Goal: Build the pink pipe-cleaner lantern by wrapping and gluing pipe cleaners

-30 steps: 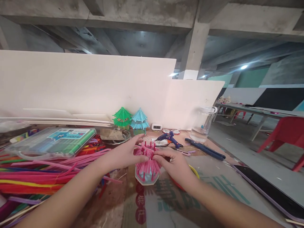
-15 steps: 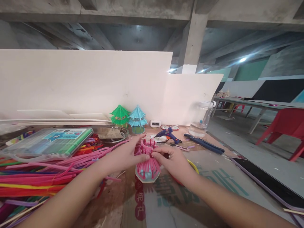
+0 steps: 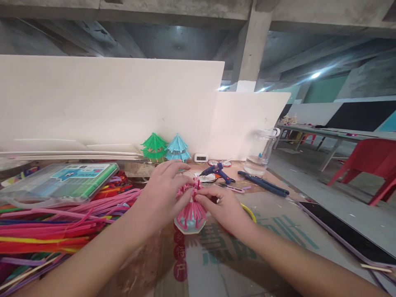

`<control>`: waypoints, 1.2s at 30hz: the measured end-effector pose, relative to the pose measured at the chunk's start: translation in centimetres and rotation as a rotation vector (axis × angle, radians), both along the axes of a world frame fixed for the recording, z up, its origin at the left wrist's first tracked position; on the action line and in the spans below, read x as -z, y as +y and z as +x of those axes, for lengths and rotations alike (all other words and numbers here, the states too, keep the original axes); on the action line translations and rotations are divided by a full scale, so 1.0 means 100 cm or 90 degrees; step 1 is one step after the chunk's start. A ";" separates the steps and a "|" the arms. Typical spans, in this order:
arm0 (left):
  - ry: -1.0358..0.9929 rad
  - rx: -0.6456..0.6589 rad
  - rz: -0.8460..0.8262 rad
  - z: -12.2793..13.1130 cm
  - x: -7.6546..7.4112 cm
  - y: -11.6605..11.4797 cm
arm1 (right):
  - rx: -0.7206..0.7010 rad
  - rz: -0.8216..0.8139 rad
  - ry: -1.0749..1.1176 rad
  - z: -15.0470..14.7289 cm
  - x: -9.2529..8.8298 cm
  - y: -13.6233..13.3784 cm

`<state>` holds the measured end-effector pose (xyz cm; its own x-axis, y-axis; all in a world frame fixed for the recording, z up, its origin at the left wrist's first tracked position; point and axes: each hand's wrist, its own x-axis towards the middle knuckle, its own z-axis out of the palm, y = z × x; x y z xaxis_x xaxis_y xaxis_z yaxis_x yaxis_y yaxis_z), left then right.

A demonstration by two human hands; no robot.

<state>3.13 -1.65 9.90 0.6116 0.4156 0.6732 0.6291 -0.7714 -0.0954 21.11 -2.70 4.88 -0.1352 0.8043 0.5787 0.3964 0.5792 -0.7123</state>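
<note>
A small pink pipe-cleaner pavilion model (image 3: 191, 212) stands on a pale eight-sided base, its pink strands fanning down like a roof and short posts rising from the top. My left hand (image 3: 167, 187) curls over its upper left side, with thumb and forefinger closed at the posts. From the right, my right hand (image 3: 224, 208) pinches the upper part between thumb and forefinger. The fingers hide much of the top, including whatever fine strand lies between them. Behind stand a green pavilion model (image 3: 154, 147) and a light blue one (image 3: 178, 147).
Loose pipe cleaners (image 3: 62, 218) heap on the left beneath a clear marker case (image 3: 58, 183). Beyond my hands lie a blue glue gun (image 3: 217, 171), dark blue pliers (image 3: 262, 182) and a small clock (image 3: 201, 157). A water jug (image 3: 259, 154) and phone (image 3: 346, 231) are on the right.
My left hand has rolled over the model, its fingers now bent near the posts rather than stretched out. A pink strand that trailed to the left no longer shows there. My right hand keeps its pinch.
</note>
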 end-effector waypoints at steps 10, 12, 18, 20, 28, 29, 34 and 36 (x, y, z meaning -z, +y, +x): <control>0.017 -0.012 0.005 0.001 0.001 0.000 | 0.000 -0.002 -0.010 0.001 0.003 0.001; 0.017 -0.012 0.009 0.002 0.002 0.000 | 0.002 0.002 -0.012 0.001 0.003 0.001; 0.021 -0.017 0.024 0.003 0.003 0.002 | 0.014 0.007 -0.027 0.000 0.002 0.002; 0.025 -0.017 0.029 0.003 0.002 0.002 | 0.016 0.006 -0.026 0.000 0.002 0.002; 0.027 -0.010 0.033 0.003 0.003 0.003 | 0.011 0.007 -0.027 0.000 0.001 0.000; 0.028 -0.011 0.029 0.003 0.003 0.003 | 0.011 0.005 -0.027 0.000 0.001 0.000; 0.022 0.007 0.036 0.001 -0.001 0.002 | 0.010 0.004 -0.016 0.000 0.000 -0.001; 0.015 0.019 0.047 -0.001 -0.003 0.001 | 0.010 0.006 -0.018 0.000 0.000 0.000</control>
